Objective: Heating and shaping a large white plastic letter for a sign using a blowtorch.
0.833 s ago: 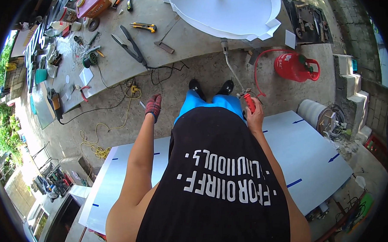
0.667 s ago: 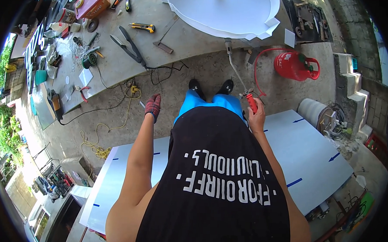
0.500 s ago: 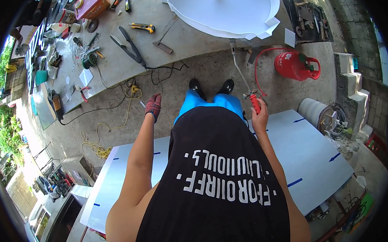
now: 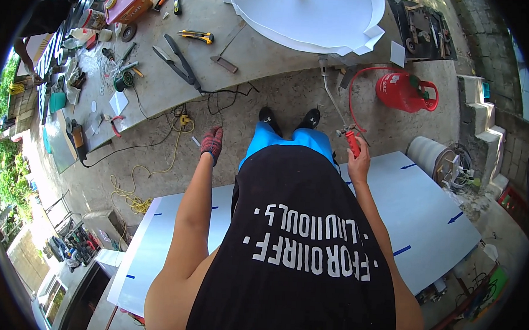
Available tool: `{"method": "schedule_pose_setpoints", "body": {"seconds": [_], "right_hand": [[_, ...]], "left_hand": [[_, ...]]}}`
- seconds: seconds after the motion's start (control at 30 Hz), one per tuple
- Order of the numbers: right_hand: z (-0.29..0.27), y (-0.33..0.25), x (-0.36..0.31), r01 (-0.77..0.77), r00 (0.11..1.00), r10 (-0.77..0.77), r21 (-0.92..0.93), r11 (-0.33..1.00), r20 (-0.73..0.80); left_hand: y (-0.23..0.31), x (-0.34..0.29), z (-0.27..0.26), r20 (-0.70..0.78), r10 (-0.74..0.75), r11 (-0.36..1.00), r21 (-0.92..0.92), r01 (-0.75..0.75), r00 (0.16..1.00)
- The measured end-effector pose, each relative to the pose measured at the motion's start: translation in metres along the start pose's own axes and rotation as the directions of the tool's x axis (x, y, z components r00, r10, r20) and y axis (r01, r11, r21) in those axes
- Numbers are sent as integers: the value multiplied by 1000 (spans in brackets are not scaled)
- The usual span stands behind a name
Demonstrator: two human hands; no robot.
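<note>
My right hand (image 4: pixel 360 163) is wrapped around the red handle of a gas torch (image 4: pixel 353 143). The torch's long metal tube runs forward and left, and its burner head (image 4: pixel 323 62) is by the table edge, just below a large white round tray-like piece (image 4: pixel 306 19) with a raised, notched rim. A red hose (image 4: pixel 351 98) curves from near the torch handle to a red gas cylinder (image 4: pixel 399 91) on the ground. My left hand (image 4: pixel 211 144), in a red and grey knit glove, hangs over the floor with its fingers stretched forward; it holds nothing that I can see.
The grey table (image 4: pixel 246 40) bears a yellow utility knife (image 4: pixel 196 36), a hair straightener (image 4: pixel 177 64), a hammer (image 4: pixel 224 63) and a red tub (image 4: pixel 128 4). Cords (image 4: pixel 177 132) lie on the floor. Behind me is a white sheet (image 4: pixel 422 213). Another person's arm (image 4: pixel 25 57) shows far left.
My right hand and the torch handle have shifted slightly right and nearer to me. The other person's arm at the far left has moved. My left hand is nearly where it was.
</note>
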State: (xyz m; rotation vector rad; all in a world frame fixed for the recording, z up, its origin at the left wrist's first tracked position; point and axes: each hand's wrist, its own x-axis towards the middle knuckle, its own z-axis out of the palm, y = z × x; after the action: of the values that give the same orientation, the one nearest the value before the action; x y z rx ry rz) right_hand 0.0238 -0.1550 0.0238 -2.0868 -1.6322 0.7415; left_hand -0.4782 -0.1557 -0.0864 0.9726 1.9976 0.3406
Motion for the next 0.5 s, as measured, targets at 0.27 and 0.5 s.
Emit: {"method": "schedule_pose_setpoints", "body": {"seconds": [0.27,0.5], "right_hand": [[12,-8,-3,30,999,-30,13,999,20],[20,-16,-4,55,998,-55,26,998,16]], "left_hand": [[-11,3,-1,7,10,1000,-17,-10,1000],[-7,3,-8,22,-48,999,-17,48,999]]}}
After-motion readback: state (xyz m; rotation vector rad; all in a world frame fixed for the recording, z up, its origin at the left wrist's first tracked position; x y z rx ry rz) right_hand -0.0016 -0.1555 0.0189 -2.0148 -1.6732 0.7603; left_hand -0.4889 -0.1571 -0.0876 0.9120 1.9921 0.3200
